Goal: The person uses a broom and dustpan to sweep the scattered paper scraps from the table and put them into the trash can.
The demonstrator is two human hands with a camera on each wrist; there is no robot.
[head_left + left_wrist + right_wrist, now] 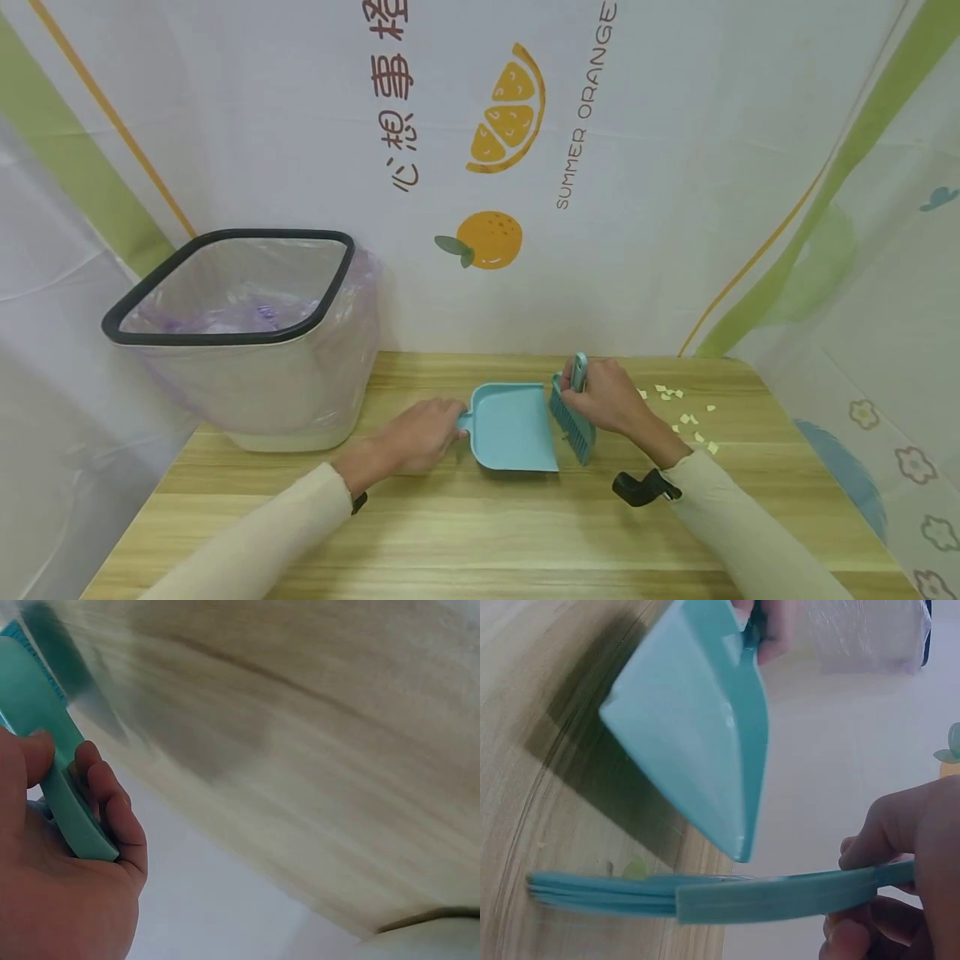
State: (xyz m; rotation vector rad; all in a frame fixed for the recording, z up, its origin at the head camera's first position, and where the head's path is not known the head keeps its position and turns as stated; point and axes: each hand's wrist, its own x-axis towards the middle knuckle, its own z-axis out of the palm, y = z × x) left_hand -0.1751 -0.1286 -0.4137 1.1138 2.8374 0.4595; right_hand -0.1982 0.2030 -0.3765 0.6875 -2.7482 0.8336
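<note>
My left hand point(423, 432) point(67, 907) grips the handle of a light blue dustpan point(513, 427) point(71, 814) point(686, 712), whose pan faces right; in the right wrist view it is tilted above the wood, casting a shadow. Just right of its front edge, my right hand point(613, 402) point(937, 862) holds a teal brush point(574, 423) point(750, 900) by its handle, bristles down toward the table. A small pale scrap point(635, 868) lies beside the bristles. Small pale yellow scraps point(685, 419) are scattered on the table right of the right hand.
A white bin point(247, 379) with a black rim and a clear purplish liner stands at the table's back left. The wooden table point(465, 533) meets a white printed curtain point(660, 192) at the back. Black wrist straps show at both sleeves.
</note>
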